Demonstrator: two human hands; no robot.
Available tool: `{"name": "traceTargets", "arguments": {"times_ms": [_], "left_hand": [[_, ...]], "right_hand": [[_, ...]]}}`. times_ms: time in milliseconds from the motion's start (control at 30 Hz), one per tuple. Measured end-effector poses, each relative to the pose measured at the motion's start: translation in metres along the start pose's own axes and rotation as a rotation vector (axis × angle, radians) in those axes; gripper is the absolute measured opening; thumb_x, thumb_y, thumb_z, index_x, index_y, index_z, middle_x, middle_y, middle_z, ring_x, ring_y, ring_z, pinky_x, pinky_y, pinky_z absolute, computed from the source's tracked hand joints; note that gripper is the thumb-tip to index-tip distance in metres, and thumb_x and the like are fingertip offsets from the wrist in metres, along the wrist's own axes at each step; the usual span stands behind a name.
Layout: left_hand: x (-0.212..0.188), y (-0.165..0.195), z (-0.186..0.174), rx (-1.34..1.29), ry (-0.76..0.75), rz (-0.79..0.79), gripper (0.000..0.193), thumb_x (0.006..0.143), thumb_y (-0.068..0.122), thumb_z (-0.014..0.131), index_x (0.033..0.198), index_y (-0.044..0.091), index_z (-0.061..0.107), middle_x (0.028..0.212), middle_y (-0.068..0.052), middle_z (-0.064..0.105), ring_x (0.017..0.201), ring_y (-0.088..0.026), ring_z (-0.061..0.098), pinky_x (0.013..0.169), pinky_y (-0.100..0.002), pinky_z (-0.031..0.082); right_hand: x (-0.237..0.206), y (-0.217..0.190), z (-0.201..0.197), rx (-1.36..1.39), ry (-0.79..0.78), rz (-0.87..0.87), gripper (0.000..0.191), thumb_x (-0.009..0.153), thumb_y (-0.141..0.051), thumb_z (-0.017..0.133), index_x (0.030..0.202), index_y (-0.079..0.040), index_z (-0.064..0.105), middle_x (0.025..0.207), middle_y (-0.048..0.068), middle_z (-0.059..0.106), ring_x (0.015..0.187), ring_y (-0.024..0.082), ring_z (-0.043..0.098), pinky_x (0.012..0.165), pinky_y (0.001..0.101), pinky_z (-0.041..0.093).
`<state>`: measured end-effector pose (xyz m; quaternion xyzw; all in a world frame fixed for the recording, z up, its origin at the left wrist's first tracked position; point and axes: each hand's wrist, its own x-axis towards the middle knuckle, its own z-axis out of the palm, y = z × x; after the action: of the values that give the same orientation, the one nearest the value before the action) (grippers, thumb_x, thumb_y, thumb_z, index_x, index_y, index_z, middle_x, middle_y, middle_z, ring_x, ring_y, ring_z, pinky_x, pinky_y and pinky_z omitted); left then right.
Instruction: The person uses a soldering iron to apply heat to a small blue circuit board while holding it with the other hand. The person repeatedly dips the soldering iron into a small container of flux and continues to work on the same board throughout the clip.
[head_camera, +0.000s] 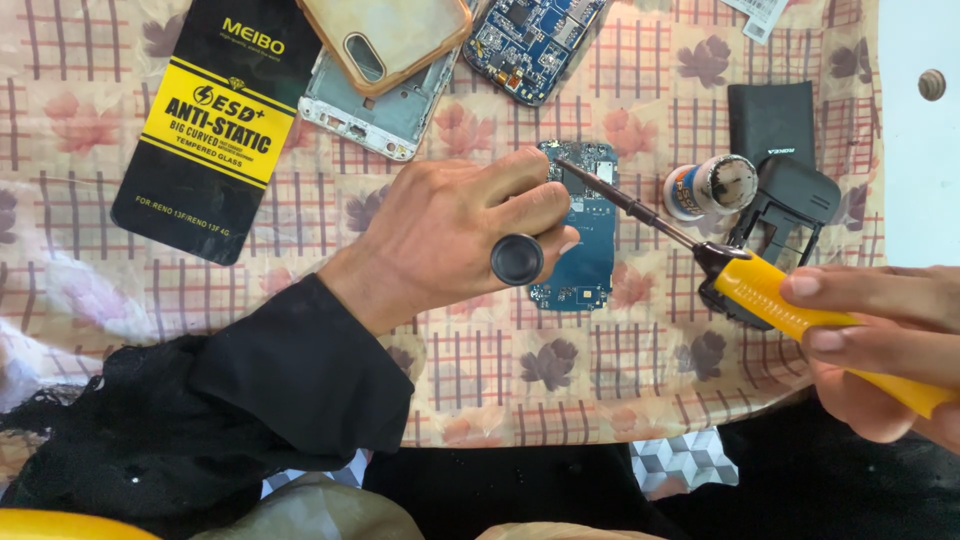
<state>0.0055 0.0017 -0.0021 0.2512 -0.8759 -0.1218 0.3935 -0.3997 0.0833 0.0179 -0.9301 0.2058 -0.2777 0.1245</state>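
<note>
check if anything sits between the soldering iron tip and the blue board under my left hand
Nothing visible does. The soldering iron, held in the right hand, has its tip at the top of the blue circuit board, beside the left hand fingertips pressing the board down.

Left hand (455, 225) on blue circuit board (585, 240), right hand (880, 345) gripping yellow soldering iron (800, 310).

Checked tablecloth (640, 370) w/ circuit boards (585, 250), phone frame (375, 115), black pack (215, 130).
</note>
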Motion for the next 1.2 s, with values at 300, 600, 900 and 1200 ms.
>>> {"name": "traceTargets", "arguments": {"times_ms": [300,600,900,1200], "left_hand": [[0.000,-0.001,0.001,0.007,-0.001,0.004,0.026,0.100,0.028,0.078,0.101,0.012,0.058,0.095,-0.003,0.060,0.066,-0.022,0.065,0.058,-0.038,0.051],[0.000,-0.001,0.001,0.003,-0.005,0.005,0.027,0.101,0.029,0.078,0.102,0.011,0.058,0.099,-0.003,0.060,0.069,-0.021,0.066,0.059,-0.038,0.051],[-0.001,-0.001,0.000,-0.006,-0.010,-0.001,0.026,0.102,0.028,0.078,0.103,0.011,0.058,0.098,-0.003,0.060,0.068,-0.021,0.066,0.059,-0.038,0.051],[0.000,-0.001,0.000,-0.006,-0.008,0.007,0.027,0.101,0.028,0.078,0.102,0.011,0.058,0.097,-0.003,0.059,0.067,-0.022,0.065,0.058,-0.038,0.051]], "right_hand": [[0.033,-0.011,-0.014,0.081,-0.143,-0.040,0.083,0.075,-0.018,0.085,0.139,-0.028,0.033,0.127,-0.001,0.060,0.121,0.033,0.067,0.100,0.0443,0.065],[0.034,0.003,-0.017,0.176,-0.181,-0.166,0.084,0.084,-0.032,0.081,0.148,-0.025,0.028,0.129,0.004,0.059,0.118,0.035,0.069,0.096,0.0517,0.061],[0.016,0.002,-0.014,0.200,-0.164,-0.103,0.085,0.082,-0.033,0.081,0.144,-0.027,0.024,0.129,0.002,0.060,0.119,0.034,0.069,0.096,0.0499,0.063],[0.007,0.005,-0.006,0.178,-0.039,-0.143,0.088,0.079,-0.037,0.083,0.146,-0.028,0.025,0.127,-0.001,0.059,0.118,0.033,0.070,0.095,0.0501,0.064]]}}
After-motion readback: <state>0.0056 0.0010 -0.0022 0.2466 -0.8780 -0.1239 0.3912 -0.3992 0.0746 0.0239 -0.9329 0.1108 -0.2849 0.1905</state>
